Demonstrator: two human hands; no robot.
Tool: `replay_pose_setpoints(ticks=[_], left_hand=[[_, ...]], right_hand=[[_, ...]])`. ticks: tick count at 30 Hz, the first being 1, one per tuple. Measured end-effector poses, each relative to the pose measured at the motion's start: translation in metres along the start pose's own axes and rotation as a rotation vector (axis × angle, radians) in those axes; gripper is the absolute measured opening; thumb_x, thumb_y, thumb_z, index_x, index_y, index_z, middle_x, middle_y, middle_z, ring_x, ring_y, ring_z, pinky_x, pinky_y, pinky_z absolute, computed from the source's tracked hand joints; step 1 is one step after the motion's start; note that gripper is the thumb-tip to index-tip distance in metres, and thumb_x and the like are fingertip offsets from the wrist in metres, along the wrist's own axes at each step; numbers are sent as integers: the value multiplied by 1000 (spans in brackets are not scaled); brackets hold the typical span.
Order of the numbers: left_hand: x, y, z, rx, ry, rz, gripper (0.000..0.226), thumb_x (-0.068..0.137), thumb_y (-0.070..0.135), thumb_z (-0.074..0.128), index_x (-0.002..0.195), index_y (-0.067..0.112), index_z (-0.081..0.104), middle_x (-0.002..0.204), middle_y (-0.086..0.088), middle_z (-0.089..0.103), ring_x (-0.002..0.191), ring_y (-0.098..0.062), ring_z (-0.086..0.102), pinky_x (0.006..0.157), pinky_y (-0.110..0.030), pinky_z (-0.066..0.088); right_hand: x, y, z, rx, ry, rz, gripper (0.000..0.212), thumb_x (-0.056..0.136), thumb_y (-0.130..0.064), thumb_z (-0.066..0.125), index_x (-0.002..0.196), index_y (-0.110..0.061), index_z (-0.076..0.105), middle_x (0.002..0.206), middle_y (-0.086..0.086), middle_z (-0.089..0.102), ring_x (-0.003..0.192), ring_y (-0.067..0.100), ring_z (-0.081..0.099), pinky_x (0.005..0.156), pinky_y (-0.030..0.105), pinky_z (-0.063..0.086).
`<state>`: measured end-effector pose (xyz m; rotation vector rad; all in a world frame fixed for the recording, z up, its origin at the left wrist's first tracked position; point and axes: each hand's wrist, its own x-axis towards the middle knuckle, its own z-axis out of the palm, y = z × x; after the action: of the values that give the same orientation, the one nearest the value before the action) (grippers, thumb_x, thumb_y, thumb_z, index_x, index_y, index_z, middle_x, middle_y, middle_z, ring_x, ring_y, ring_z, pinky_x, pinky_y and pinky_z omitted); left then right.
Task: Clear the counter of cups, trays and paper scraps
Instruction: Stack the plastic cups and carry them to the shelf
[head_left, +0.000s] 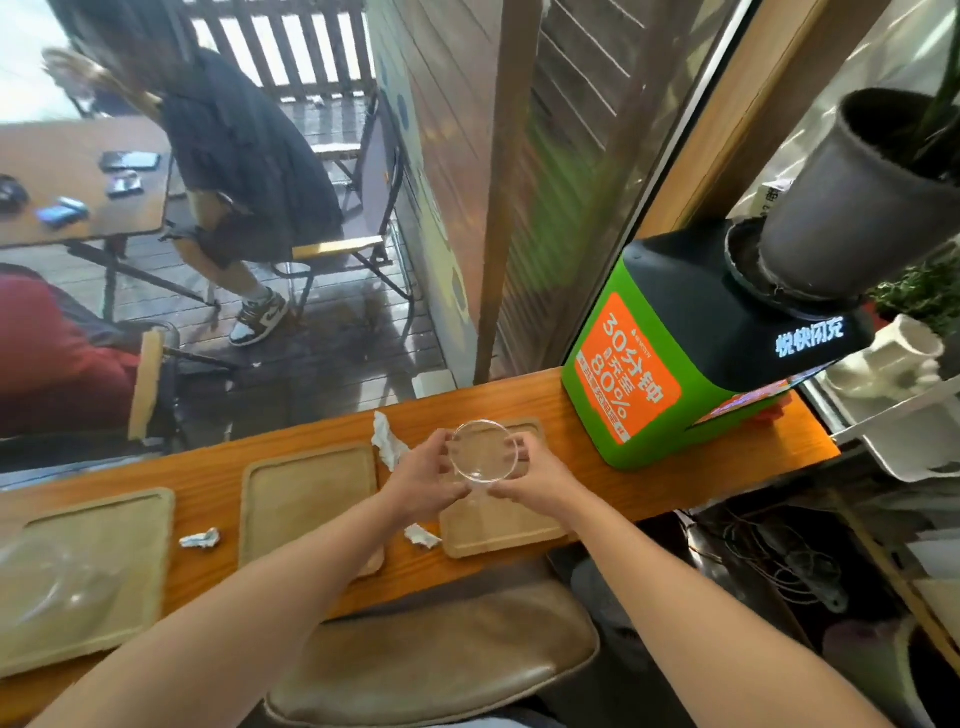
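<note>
Here, at a narrow orange-brown wooden counter (613, 415), a person clears up, seen left to right: a pale wooden tray (130, 540) carrying a blurred clear vessel; a crumpled white paper scrap (200, 539); a second pale tray (311, 493); a larger white scrap (387, 441) by the window; then the left hand (423, 480) and right hand (530, 483), both curled around the sides of a clear round cup (484, 451) held just above a third wooden tray (498, 527); another scrap (422, 536) lies beside that tray. The cup looks light, smooth and probably slippery, perhaps brittle, so its side walls seem the safest hold. Farther right stands a green-and-black box (654, 364) under a grey plant pot (852, 208); beyond the glass, a seated person on a decked terrace.
</note>
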<state>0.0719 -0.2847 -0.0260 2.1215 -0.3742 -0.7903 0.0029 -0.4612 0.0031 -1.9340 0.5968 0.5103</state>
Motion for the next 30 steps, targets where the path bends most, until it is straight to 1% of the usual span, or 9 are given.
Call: replay_pose_setpoints(ticks=[5,9,12,14,16,18,21,28,30], left_hand=[[-39,-20,-62,-94,178,-28,59,75,26,84,124,30,51,112,13,63,98,-7,64,78,-24,57],[-80,-46,-110,-163,330,-20,58,71,26,86,120,31,55,102,20,63,91,4,62,69,-9,51],[-112,-71,-149,-119,428,-10,57,72,19,81,123,24,56,107,12,64,97,-6,63,77,-15,52],[-133,-89,-175,-92,500,9,57,72,16,79,125,19,58,112,2,64,102,-15,62,86,-27,54],[-154,-109,-203,-91,550,21,59,71,21,80,126,19,57,113,-1,63,101,-16,61,85,-27,53],[-174,-130,-229,-99,578,37,63,69,33,80,127,20,57,112,-2,62,98,-14,60,82,-23,52],[-202,-165,-268,-114,587,42,63,70,41,80,126,26,56,112,-1,61,99,-14,60,83,-27,54],[-255,-221,-322,-91,590,40,60,75,36,81,128,24,55,112,0,61,100,-14,61,83,-32,57],[-262,-229,-327,-98,599,53,58,76,32,81,127,21,56,112,-1,61,100,-14,60,81,-28,56]], right_hand=[[9,-61,39,-39,-143,-92,69,72,-31,87,127,-28,47,124,-3,60,110,17,63,92,43,58],[9,-111,90,-60,-201,-181,72,67,-30,90,127,-23,50,118,1,64,105,19,66,90,44,59],[3,-146,134,-36,-238,-227,63,73,-18,87,125,-20,52,120,5,64,104,21,67,81,38,61],[-4,-168,164,14,-265,-249,60,75,-12,85,125,-17,53,123,10,62,107,25,67,84,42,61],[-15,-190,196,53,-286,-273,62,77,-11,84,129,-15,51,124,13,61,109,30,66,89,50,58],[-24,-210,229,79,-296,-299,64,77,-10,84,132,-13,49,125,17,60,111,34,65,91,54,56],[-36,-238,279,79,-317,-332,65,78,-14,84,132,-13,49,125,15,59,110,31,65,90,52,57],[-57,-271,363,79,-346,-302,69,77,-16,84,135,-16,45,127,12,56,110,28,65,90,49,58],[-59,-276,375,50,-356,-301,72,77,-16,84,137,-15,44,128,12,54,112,29,64,92,49,57]])
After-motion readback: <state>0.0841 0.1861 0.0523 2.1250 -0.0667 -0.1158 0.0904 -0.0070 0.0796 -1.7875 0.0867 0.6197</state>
